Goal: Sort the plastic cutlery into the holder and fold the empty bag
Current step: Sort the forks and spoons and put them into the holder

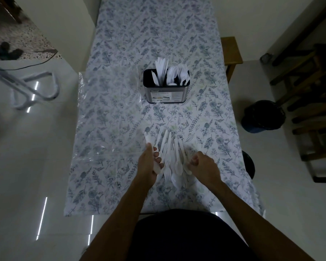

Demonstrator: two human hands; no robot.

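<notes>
Both hands flank the cutlery pile (172, 157), left hand (149, 162) gripping pieces.

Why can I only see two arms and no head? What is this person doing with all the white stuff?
The camera sits on the person's head and looks down, so you see what they see: their own two arms reaching over a table with a flowery tablecloth.

Near them lies a pile of white plastic cutlery, forks and spoons among it. The left hand holds a few pieces from the pile. The right hand has curled fingers at the pile's other edge; whether it grips a piece is hard to tell.

Further away stands a cutlery holder, a metal box with cutlery already standing in it: knives on the left, spoons in the middle, forks on the right. To its left lies a clear plastic bag, flat on the table.
</notes>
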